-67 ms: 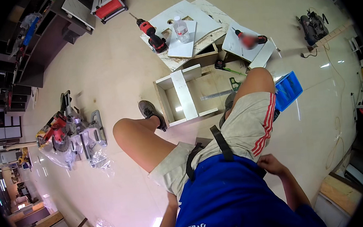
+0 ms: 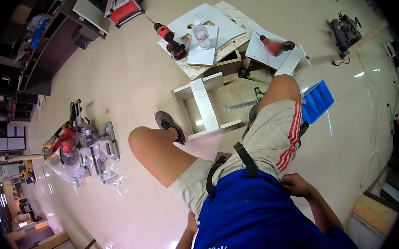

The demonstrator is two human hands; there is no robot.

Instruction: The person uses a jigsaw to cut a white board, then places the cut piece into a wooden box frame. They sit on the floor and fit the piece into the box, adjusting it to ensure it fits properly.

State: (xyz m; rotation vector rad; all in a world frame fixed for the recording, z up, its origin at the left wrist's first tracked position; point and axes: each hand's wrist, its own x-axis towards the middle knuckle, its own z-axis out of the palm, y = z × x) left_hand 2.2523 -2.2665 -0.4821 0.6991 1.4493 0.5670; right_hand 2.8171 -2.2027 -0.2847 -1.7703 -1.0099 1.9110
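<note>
My right hand (image 2: 295,185) is at the right hip, against the grey shorts (image 2: 275,137) just below the hem of the blue shirt (image 2: 249,214). Its fingers look curled in, and the tips are hidden by the cloth, so what they hold, if anything, does not show. My left hand (image 2: 192,222) hangs at the left hip, its fingers covered by the shorts and shirt. Between my feet lies an open wooden frame (image 2: 179,108) with a white board (image 2: 204,106) across it. A square ruler with a green handle (image 2: 259,93) rests beside my right shoe.
Ahead, stacked white panels (image 2: 229,28) carry a red drill (image 2: 165,33) and a clear bottle (image 2: 201,35). Another red drill (image 2: 275,47) lies on a panel at right. Also around are a tape measure (image 2: 243,73), a blue bin (image 2: 318,101), a mitre saw (image 2: 77,146) and a compressor (image 2: 345,32).
The view has shifted slightly, so the floor items sit a little further right and lower. My right hand has moved slightly closer in against the shorts.
</note>
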